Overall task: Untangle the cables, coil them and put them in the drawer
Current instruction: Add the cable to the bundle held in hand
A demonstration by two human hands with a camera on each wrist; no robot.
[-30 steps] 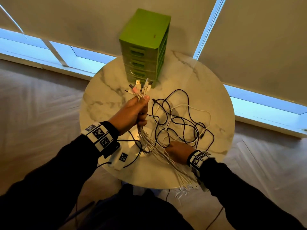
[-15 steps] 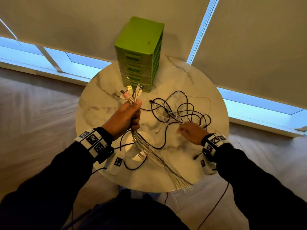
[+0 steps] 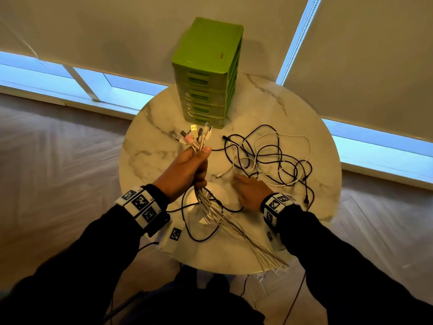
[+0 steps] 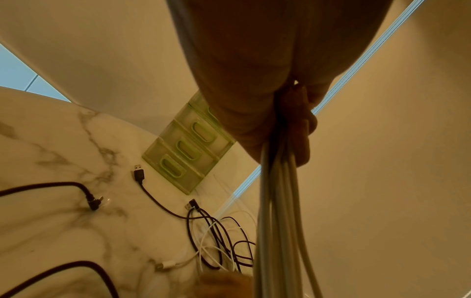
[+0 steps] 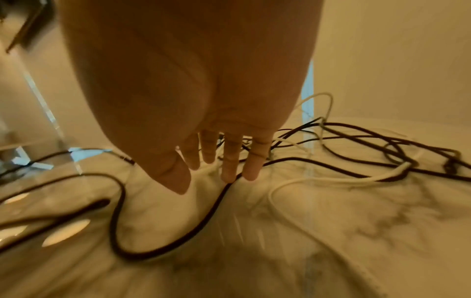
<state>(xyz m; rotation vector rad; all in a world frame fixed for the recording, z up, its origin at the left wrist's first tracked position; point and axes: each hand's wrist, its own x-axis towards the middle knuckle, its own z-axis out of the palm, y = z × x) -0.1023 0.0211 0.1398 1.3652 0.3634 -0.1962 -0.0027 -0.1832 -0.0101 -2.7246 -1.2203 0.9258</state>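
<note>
So the left hand (image 3: 187, 168) is fisted around a bundle of white cables (image 3: 212, 208), plug ends (image 3: 195, 136) fanning out above the thumb and the long tails trailing below the fist, down across the marble table (image 3: 150, 148) and off its near edge. My guess is it's held that way so the sorted cables stay lined up by their connectors while the rest get picked out.

The right hand (image 3: 251, 191) isn't holding anything: fingers (image 5: 229, 161) are straight and spread, hovering just over a black cable (image 5: 178, 240), fingertips about touching it. Just beyond those fingertips sits the remaining tangle (image 3: 269, 160), black and white loops crossing each other on the tabletop, so untangling looks maybe half done, and nothing is coiled yet.

The green drawer unit (image 3: 208, 73) stands past the left fist, just beyond the plug ends. All the drawers I can see are pushed in, and I can't tell what's inside them. A loose black USB plug (image 4: 139, 174) lies on the marble between the grip and the drawers.
</note>
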